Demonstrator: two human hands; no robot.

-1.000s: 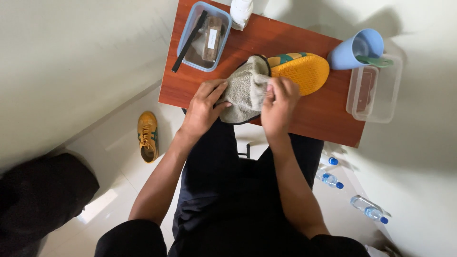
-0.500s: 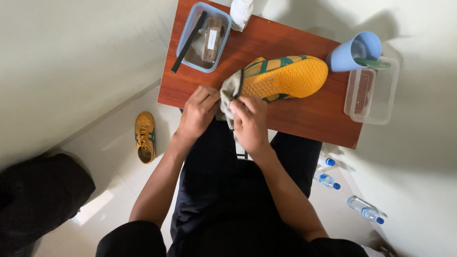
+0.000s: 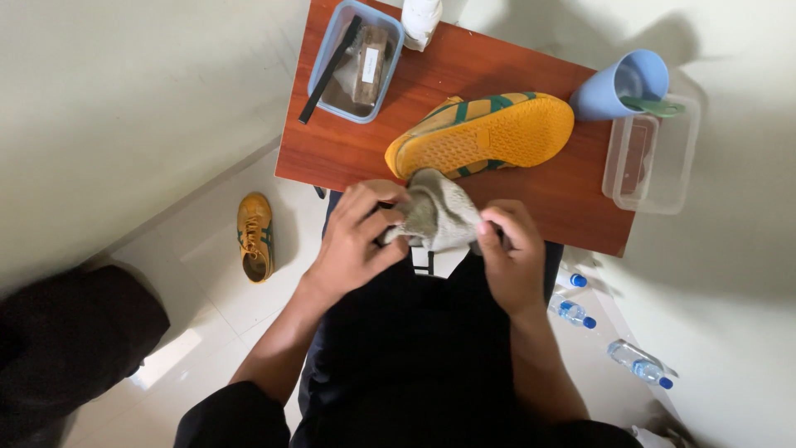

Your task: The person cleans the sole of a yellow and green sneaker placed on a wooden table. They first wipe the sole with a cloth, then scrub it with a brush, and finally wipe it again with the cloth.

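Observation:
Both of my hands hold a crumpled grey cloth [image 3: 439,217] over the near edge of a small red-brown wooden table [image 3: 531,199]. My left hand [image 3: 358,241] grips its left side and my right hand [image 3: 510,253] pinches its right side. Just beyond the cloth, a yellow shoe with green stripes [image 3: 481,134] lies on its side on the table, its yellow sole facing me. The cloth's top edge is close to the shoe's heel end; I cannot tell if they touch.
A blue-rimmed tray [image 3: 356,58] with a brush and a block stands at the table's far left. A blue cup [image 3: 622,83] and a clear plastic box [image 3: 651,153] are at the right. The matching shoe [image 3: 254,236] lies on the floor left; water bottles [image 3: 572,311] lie right.
The cloth, earlier spread over the shoe, has come off it and is bunched between my hands near the table's edge. The shoe now lies fully uncovered, sole toward me.

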